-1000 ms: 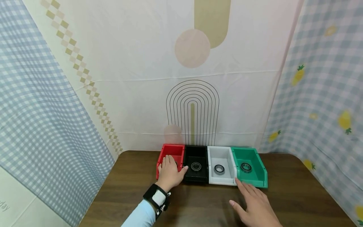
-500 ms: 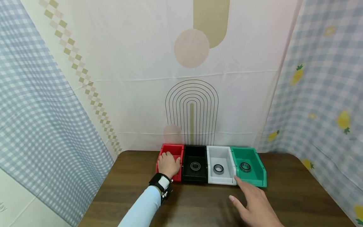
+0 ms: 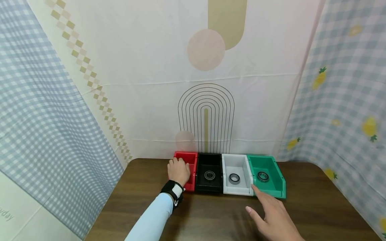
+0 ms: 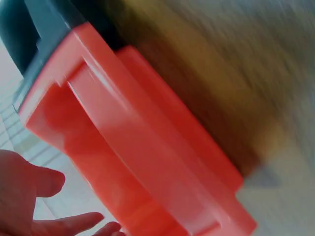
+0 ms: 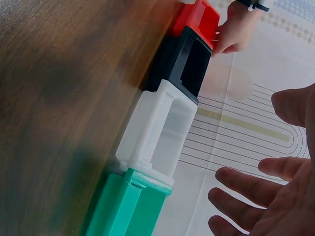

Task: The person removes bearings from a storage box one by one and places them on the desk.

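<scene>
1. The left hand [image 3: 179, 170] lies over the red bin [image 3: 191, 158], fingers loosely bent inside it; what they touch is hidden.
2. The right hand [image 3: 275, 217] hovers open, holding nothing, near the green bin [image 3: 272, 174].
3. The four bins sit touching in a row along the table's [image 3: 211, 214] far edge, long axes pointing toward the person.

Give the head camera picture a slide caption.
Left hand reaches into red bin; right hand hovers before green bin.

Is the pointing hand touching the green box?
Cannot tell. In the head view the right hand's fingertip meets the green box's front corner, but it may hover; the right wrist view shows no contact.
</scene>
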### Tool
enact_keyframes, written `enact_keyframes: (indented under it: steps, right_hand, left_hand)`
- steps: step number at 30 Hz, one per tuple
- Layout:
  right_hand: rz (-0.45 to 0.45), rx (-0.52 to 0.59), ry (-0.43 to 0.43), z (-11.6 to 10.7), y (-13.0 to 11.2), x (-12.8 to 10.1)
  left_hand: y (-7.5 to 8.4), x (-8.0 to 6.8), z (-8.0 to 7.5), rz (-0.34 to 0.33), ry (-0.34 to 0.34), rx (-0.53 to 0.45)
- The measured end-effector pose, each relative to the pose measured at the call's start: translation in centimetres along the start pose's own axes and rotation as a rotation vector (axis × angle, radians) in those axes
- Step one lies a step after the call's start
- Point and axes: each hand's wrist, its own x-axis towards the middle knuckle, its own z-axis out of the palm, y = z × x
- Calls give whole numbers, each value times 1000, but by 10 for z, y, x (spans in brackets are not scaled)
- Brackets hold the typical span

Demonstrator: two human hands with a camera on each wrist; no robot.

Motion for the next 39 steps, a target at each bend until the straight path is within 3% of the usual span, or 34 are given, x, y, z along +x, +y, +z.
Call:
enact_keyframes:
  steps: [3,9,11,14,16,19,21,23,29,31,34,36,38,39]
  right_hand:
    - [11,4,-11,0,0,-1]
    - [31,2,-49,1,-2,0]
    - [30,1,-43,1,-3,0]
    - [22,1,-33,1,-3,0]
    - [18,4,-29,1,-4,0]
    - [13,11,-30,1,-6,1]
    - [-3,13,-17,2,-7,2]
    - [-24,12,5,2,-9,4]
    - [-102,23,82,6,-17,12]
    - [-114,32,78,8,-21,14]
    - [-111,37,57,11,-25,18]
    - [-99,39,44,13,-27,20]
    - [-86,39,34,15,-29,22]
    - [-84,42,32,16,-30,22]
  left_hand:
    - [-4,6,-1,4,37,47]
    - [-15,20,1,-51,-11,99]
    - [-19,26,4,-76,-55,84]
    - [-27,37,7,-156,-180,-25]
    - [-44,49,28,-198,-261,-97]
    - [-55,51,33,-245,-346,-184]
    - [-58,49,34,-242,-354,-193]
    - [-48,38,16,-247,-341,-208]
    - [-49,35,16,-243,-312,-205]
    - [-55,38,23,-262,-314,-222]
    - [-74,46,50,-267,-307,-239]
    - [-80,51,60,-283,-320,-260]
    - [-84,53,65,-282,-321,-266]
    - [-81,52,60,-294,-333,-280]
